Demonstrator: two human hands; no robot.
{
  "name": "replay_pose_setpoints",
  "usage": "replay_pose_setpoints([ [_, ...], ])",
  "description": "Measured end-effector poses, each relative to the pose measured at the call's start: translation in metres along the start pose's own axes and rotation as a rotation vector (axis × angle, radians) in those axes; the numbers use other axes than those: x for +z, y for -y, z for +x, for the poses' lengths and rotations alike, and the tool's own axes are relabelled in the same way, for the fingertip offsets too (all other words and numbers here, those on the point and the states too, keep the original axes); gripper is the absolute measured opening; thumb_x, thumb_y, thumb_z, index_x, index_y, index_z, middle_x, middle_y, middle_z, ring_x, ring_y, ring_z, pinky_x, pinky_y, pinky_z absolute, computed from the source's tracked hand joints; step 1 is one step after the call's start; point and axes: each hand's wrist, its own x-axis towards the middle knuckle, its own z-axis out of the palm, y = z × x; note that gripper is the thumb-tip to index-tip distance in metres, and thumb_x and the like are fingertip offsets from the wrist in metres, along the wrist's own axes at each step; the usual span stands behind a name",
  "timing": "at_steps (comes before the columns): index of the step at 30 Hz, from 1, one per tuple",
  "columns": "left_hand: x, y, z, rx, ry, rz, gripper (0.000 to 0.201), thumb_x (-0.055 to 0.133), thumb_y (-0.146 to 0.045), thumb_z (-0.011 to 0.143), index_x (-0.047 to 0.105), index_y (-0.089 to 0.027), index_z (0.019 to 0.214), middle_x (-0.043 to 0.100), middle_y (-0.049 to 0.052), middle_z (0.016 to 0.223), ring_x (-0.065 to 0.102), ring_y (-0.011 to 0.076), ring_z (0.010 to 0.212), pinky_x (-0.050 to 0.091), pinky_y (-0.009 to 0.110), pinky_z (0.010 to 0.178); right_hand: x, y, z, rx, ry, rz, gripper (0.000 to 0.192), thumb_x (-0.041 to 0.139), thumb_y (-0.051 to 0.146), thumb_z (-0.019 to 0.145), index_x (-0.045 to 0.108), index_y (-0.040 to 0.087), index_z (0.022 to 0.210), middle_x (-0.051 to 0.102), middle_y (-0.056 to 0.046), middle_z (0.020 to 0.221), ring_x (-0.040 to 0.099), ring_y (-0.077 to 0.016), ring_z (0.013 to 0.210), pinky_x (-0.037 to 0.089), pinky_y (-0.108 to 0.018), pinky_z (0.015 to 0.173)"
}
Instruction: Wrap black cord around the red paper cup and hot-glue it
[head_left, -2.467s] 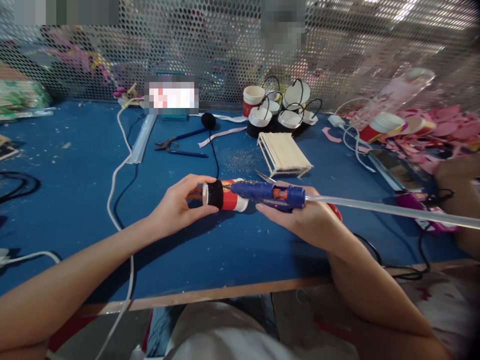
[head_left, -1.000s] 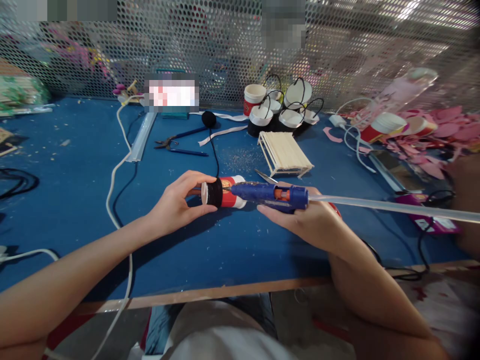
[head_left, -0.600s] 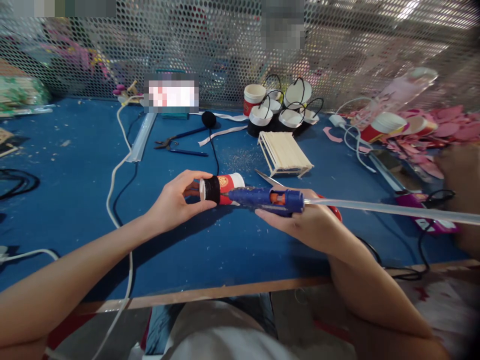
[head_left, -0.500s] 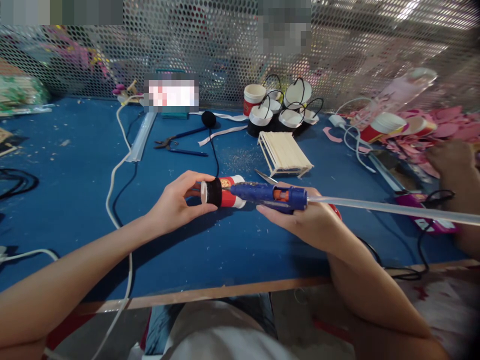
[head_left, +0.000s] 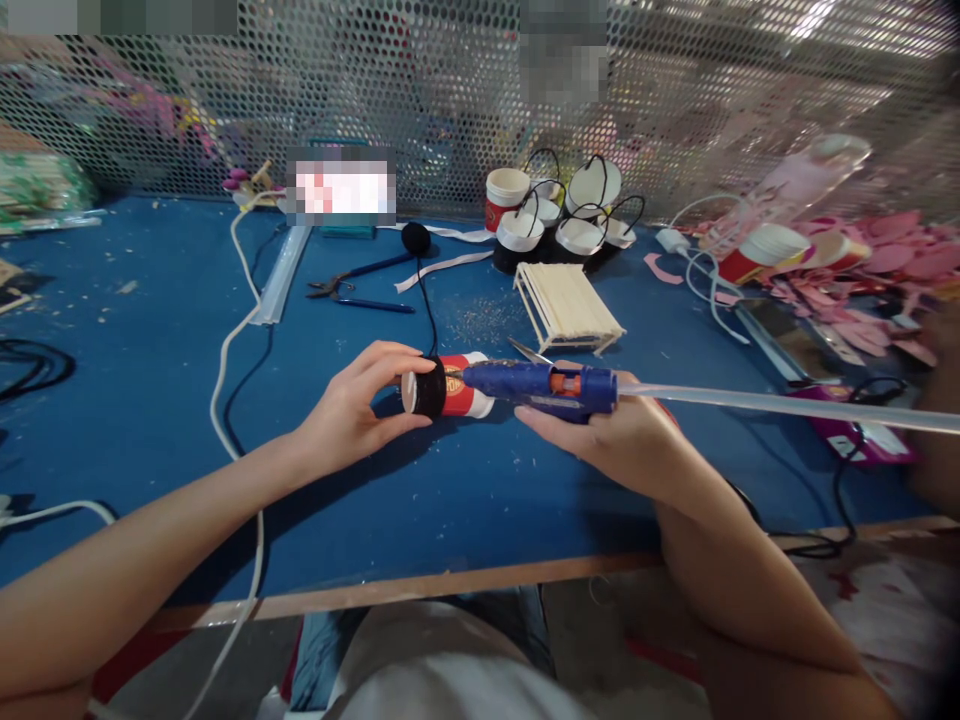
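Observation:
My left hand (head_left: pixel 360 405) grips the end of a small red and white paper cup (head_left: pixel 469 385) lying on its side, thumb below and fingers above. Black cord (head_left: pixel 430 388) is wrapped round that end, and a strand runs from it up to a black ball of cord (head_left: pixel 416 239). In my right hand (head_left: pixel 626 440) is a blue glue gun (head_left: pixel 517 385), its nozzle against or just over the cup beside the black wrap. A long clear glue stick (head_left: pixel 772 400) sticks out of the gun's back. Scissors (head_left: pixel 529 350) lie partly hidden behind the gun.
Behind stand several cups with black cord handles (head_left: pixel 577 236) and a small wooden-stick rack (head_left: pixel 570 305). Pliers (head_left: pixel 360 290), glue sticks (head_left: pixel 283 275) and a white cable (head_left: pixel 221 370) lie leftward. At right are a phone (head_left: pixel 787 340), pink petals (head_left: pixel 877 270) and another person's blurred arm (head_left: pixel 934 400).
The cup has turned slightly in my left hand, showing more of its printed emblem. The gun stays nearly in place. At right, the other person's hand has moved and blurred.

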Motion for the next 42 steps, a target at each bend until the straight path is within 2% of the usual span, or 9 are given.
replay_pose_setpoints([
  [6,-0.001,-0.004,0.001,0.086,0.022,0.181,0.042,0.067,-0.030,0.077,0.052,-0.020,0.115,0.055,0.012,0.116,0.054,0.0231,0.109,0.049,0.039,0.092,0.002,0.001,0.002,0.085,-0.015,0.072,0.013,0.058,0.030,0.076,0.067,0.021,0.072,0.068,-0.001,0.063,0.065,-0.0165,0.061,0.052,-0.026,0.055],
  [13,-0.001,-0.007,0.000,0.147,0.058,0.230,0.038,0.063,-0.028,0.081,0.050,-0.021,0.115,0.053,0.013,0.117,0.055,0.0224,0.108,0.050,0.038,0.089,-0.001,0.007,0.008,0.041,-0.002,0.129,0.019,0.055,0.033,0.079,0.070,0.022,0.081,0.072,-0.003,0.075,0.068,-0.0189,0.073,0.055,-0.027,0.061],
  [19,-0.001,-0.007,0.001,0.157,0.063,0.226,0.037,0.063,-0.024,0.081,0.051,-0.021,0.115,0.053,0.013,0.117,0.054,0.0226,0.108,0.050,0.038,0.089,-0.002,0.007,0.008,0.014,0.003,0.121,0.019,0.054,0.032,0.080,0.069,0.021,0.081,0.072,-0.002,0.074,0.068,-0.0173,0.070,0.055,-0.026,0.061],
  [22,-0.001,-0.004,0.001,0.090,0.028,0.136,0.042,0.067,-0.027,0.077,0.052,-0.021,0.116,0.054,0.012,0.116,0.055,0.0234,0.108,0.050,0.041,0.091,-0.001,0.005,0.004,0.045,-0.013,0.112,0.014,0.056,0.029,0.078,0.068,0.021,0.075,0.070,-0.001,0.066,0.066,-0.0160,0.062,0.054,-0.026,0.056],
  [25,0.001,0.000,0.000,-0.016,0.008,-0.040,0.047,0.070,-0.028,0.075,0.052,-0.022,0.118,0.053,0.011,0.116,0.055,0.0231,0.108,0.053,0.040,0.088,0.000,0.004,0.001,0.080,-0.011,0.120,0.012,0.058,0.029,0.077,0.065,0.021,0.074,0.067,0.001,0.060,0.062,-0.0147,0.055,0.051,-0.025,0.051],
  [30,0.004,0.000,0.000,-0.208,-0.020,-0.248,0.050,0.074,-0.029,0.070,0.054,-0.018,0.115,0.055,0.011,0.114,0.062,0.0206,0.097,0.055,0.039,0.086,0.002,0.006,-0.001,0.130,0.018,0.128,0.010,0.060,0.031,0.076,0.061,0.021,0.074,0.066,0.002,0.062,0.062,-0.0141,0.056,0.050,-0.024,0.051],
  [33,0.004,-0.003,0.002,-0.338,-0.022,-0.317,0.053,0.075,-0.030,0.067,0.053,-0.015,0.113,0.060,0.010,0.107,0.065,0.0186,0.087,0.057,0.037,0.081,0.002,0.002,-0.002,0.071,0.001,0.014,0.013,0.059,0.034,0.078,0.063,0.022,0.074,0.066,0.001,0.063,0.063,-0.0153,0.059,0.052,-0.027,0.057],
  [38,0.002,-0.007,0.006,-0.519,0.001,-0.431,0.056,0.075,-0.033,0.066,0.052,-0.014,0.113,0.064,0.008,0.100,0.067,0.0191,0.082,0.056,0.038,0.080,-0.004,-0.006,-0.003,-0.095,0.053,-0.190,0.022,0.056,0.040,0.080,0.067,0.023,0.074,0.069,-0.005,0.073,0.066,-0.0226,0.080,0.052,-0.036,0.073],
  [42,0.002,-0.007,0.007,-0.574,0.014,-0.462,0.056,0.075,-0.034,0.065,0.052,-0.015,0.113,0.062,0.009,0.102,0.067,0.0202,0.083,0.055,0.039,0.080,-0.006,0.001,0.000,-0.098,0.051,-0.157,0.020,0.055,0.036,0.081,0.066,0.023,0.071,0.065,-0.004,0.066,0.063,-0.0189,0.066,0.050,-0.032,0.065],
])
